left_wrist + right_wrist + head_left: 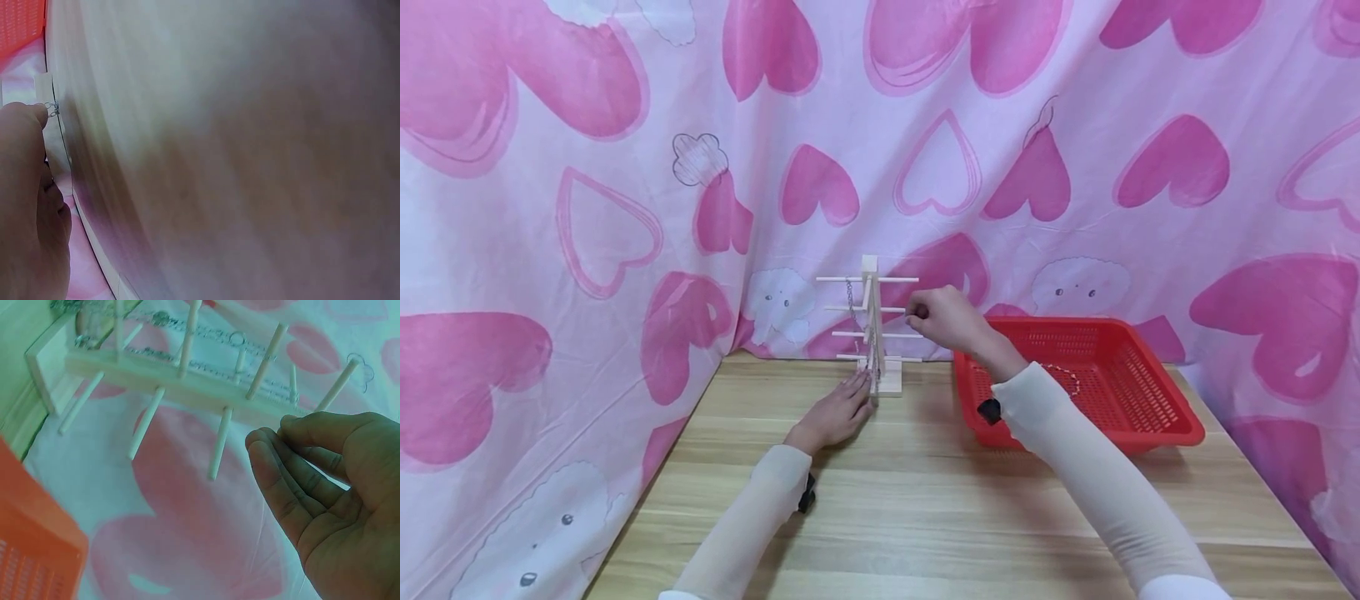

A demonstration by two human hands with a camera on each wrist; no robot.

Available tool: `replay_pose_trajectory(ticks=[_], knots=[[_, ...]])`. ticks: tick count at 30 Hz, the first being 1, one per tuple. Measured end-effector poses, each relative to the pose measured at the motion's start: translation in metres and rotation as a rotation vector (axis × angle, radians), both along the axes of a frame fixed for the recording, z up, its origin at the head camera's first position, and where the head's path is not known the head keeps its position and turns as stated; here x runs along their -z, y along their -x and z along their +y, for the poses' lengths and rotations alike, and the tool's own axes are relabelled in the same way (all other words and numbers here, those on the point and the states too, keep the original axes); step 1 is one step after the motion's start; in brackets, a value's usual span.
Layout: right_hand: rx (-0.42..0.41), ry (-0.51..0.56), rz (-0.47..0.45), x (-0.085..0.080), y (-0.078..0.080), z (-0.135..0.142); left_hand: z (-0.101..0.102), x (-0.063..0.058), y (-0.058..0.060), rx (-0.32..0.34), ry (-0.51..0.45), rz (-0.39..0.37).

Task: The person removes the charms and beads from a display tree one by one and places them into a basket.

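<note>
A pale wooden peg rack (869, 265) stands near the back edge of the table, its pegs sticking out to several sides. Silvery chains (206, 336) hang along some of its pegs, mostly left of the post. Low at the foot of the rack, my left hand (838, 407) grips the base with thumb and fingers. By its thumb tip a bit of chain (54, 109) shows in the left wrist view. My right hand (947, 318) is raised beside the right-hand pegs, fingers curled and tips drawn together near the upper post. Nothing is visible between those fingertips.
A red plastic basket (1150, 437) sits on the right of the wooden table (895, 517), under my right forearm. Inside it lies a beaded string (1077, 382), partly hidden by my sleeve. Pink heart-patterned cloth (820, 183) hangs close behind the rack.
</note>
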State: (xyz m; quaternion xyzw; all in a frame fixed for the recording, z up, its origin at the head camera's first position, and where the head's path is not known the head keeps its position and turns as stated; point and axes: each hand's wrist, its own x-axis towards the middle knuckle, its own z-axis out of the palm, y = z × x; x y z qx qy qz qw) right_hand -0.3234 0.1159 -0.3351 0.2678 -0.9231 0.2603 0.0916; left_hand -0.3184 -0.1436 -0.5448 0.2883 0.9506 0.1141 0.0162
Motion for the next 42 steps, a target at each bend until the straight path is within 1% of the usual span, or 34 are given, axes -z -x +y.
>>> replay_pose_trajectory(ticks=[3, 7, 15, 21, 30, 36, 42], knots=[[0.001, 0.008, -0.009, 0.001, 0.000, -0.007, 0.000, 0.000, 0.002, 0.007, 0.002, 0.008], [-0.001, 0.025, -0.042, 0.002, -0.001, -0.014, 0.002, 0.000, 0.004, 0.005, 0.017, 0.000], [-0.021, 0.058, -0.060, 0.007, -0.004, -0.027, 0.001, -0.003, 0.002, 0.013, 0.022, 0.003], [-0.027, 0.074, -0.092, 0.009, -0.005, -0.037, 0.000, -0.004, 0.002, 0.013, 0.023, 0.006], [-0.050, 0.054, -0.081, 0.014, -0.005, -0.044, -0.001, 0.001, 0.002, 0.013, 0.028, 0.012], [-0.056, 0.031, -0.079, 0.021, -0.002, -0.048, -0.001, 0.001, 0.002, 0.012, 0.031, 0.006], [-0.046, 0.067, -0.084, 0.028, 0.001, -0.052, 0.000, -0.001, 0.002, 0.008, 0.039, 0.009]])
